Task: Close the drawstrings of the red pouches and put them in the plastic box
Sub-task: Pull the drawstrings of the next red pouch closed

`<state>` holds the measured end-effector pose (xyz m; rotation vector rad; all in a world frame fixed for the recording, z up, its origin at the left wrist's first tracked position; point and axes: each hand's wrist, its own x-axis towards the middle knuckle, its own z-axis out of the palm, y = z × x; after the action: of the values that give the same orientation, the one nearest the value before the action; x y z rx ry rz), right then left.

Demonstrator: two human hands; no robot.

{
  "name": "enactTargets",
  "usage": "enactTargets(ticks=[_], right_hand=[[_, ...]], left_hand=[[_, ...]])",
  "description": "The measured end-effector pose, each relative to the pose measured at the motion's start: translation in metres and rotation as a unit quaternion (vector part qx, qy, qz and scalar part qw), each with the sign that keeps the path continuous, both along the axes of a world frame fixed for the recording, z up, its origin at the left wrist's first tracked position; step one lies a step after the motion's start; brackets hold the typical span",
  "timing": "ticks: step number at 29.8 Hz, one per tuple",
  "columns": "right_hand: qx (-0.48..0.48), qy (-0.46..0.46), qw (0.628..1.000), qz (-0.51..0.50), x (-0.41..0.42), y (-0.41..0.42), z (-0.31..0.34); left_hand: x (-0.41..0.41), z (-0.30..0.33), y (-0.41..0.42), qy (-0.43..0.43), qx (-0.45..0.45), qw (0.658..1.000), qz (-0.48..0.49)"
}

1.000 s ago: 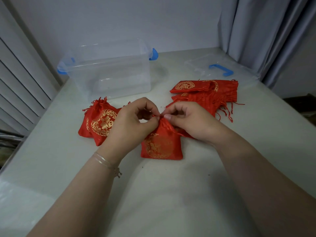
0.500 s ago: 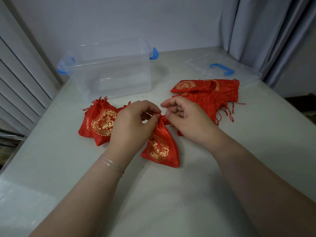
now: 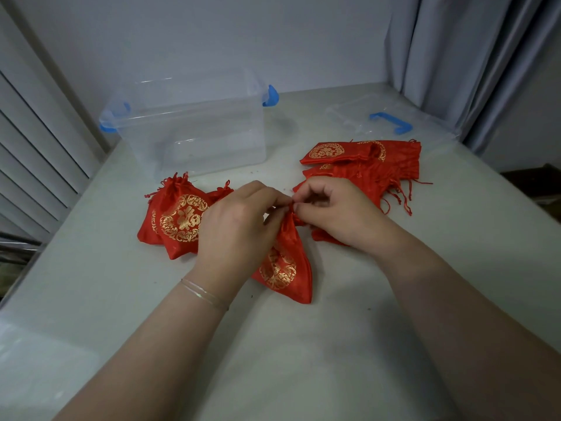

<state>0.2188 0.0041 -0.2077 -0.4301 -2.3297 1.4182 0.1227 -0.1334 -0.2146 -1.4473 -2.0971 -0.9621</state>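
While both hands work at its gathered neck, a red pouch (image 3: 283, 265) lies mid-table (image 3: 303, 360). Left hand (image 3: 236, 226) and right hand (image 3: 337, 211) each pinch its top with curled fingers. Cinched pouches (image 3: 179, 220) left, loose pile (image 3: 364, 165) right, plastic box (image 3: 188, 129) behind.

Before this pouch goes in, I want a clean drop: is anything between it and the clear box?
Nothing visible blocks it. The red gold-printed pouch pinched by both hands sits near the open, lidless clear plastic box; only bare table lies between. The closed pouches lie left of that path.
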Motion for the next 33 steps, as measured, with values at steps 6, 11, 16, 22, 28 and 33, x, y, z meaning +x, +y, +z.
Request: enactTargets(ticks=[6,11,16,22,28,33], right_hand=[[0.128,0.043,0.989,-0.065,-0.006,-0.003,-0.004],[0.169,0.049,0.981,-0.076,-0.005,0.0,-0.005],[0.218,0.044,0.971,-0.092,-0.004,-0.001,-0.002],[0.28,0.042,0.954,-0.103,-0.007,-0.005,-0.004],[0.174,0.084,0.979,-0.059,-0.006,0.008,-0.009],[0.199,0.043,0.961,-0.189,-0.003,0.022,-0.011]], left_hand=[[-0.003,-0.002,0.001,-0.015,-0.003,0.999,0.033],[-0.006,-0.005,0.003,-0.06,-0.02,0.997,0.034],[-0.01,-0.002,0.001,-0.067,-0.028,0.997,0.014],[-0.006,0.004,-0.001,-0.071,-0.052,0.996,0.013],[-0.01,0.009,-0.004,-0.351,-0.06,0.927,-0.116],[-0.029,0.016,-0.008,-0.31,0.149,0.938,0.045]])
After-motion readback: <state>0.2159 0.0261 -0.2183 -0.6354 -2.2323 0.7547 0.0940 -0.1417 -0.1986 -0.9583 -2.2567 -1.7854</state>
